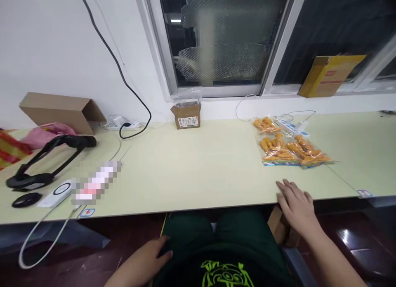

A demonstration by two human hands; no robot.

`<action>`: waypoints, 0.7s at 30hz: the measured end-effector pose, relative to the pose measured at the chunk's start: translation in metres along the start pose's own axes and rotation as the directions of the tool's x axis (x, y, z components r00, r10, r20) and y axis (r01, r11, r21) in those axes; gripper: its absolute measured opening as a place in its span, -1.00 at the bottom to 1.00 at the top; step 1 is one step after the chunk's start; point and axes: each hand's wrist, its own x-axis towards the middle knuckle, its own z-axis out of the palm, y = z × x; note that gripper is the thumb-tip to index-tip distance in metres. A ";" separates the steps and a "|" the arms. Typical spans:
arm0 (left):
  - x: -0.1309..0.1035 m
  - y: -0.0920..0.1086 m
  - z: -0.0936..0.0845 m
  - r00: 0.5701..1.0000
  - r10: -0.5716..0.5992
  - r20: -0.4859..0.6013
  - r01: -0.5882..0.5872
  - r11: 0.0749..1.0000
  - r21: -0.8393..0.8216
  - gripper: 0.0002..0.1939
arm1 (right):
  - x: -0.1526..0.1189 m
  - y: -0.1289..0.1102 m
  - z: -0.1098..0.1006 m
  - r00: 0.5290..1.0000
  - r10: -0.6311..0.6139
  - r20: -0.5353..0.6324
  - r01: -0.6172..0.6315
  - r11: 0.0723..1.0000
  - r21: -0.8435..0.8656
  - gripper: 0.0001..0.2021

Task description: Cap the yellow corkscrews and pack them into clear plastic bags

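Note:
My right hand (297, 204) rests on the front edge of the pale table (198, 171), fingers stretched out and holding nothing. Just beyond its fingertips lie clear plastic bags with orange, knobbly pieces inside: a left bag (276, 148), a right bag (307, 150) and a smaller bag (266, 124) behind them. I cannot tell what the pieces are. My left hand (151, 256) hangs below the table edge, beside my green-clad leg. Its thumb stands apart from the fingers and nothing shows in it.
A small cardboard box (187, 115) stands against the wall. At left are a long cardboard box (58, 109), a black frame-like device (51, 159), a black mouse (27, 200), a white power bank (55, 194) and a blurred-out item (97, 181). Power strips (292, 127) and cables lie behind.

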 end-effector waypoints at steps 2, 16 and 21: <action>-0.029 0.040 -0.030 0.979 0.195 0.062 -0.186 0.975 -0.125 -0.51 | 0.016 -0.001 -0.012 0.993 0.010 0.120 -0.009 1.000 -0.008 -0.53; 0.173 0.179 -0.194 0.753 0.330 -0.569 -0.522 0.826 -0.213 -0.79 | 0.228 -0.043 -0.009 0.944 0.325 0.063 -0.325 0.946 -0.019 -0.28; 0.246 0.182 -0.182 0.655 0.352 -0.668 -0.583 0.798 -0.151 -0.82 | 0.258 -0.060 0.023 0.887 0.456 0.071 -0.455 0.890 -0.033 -0.25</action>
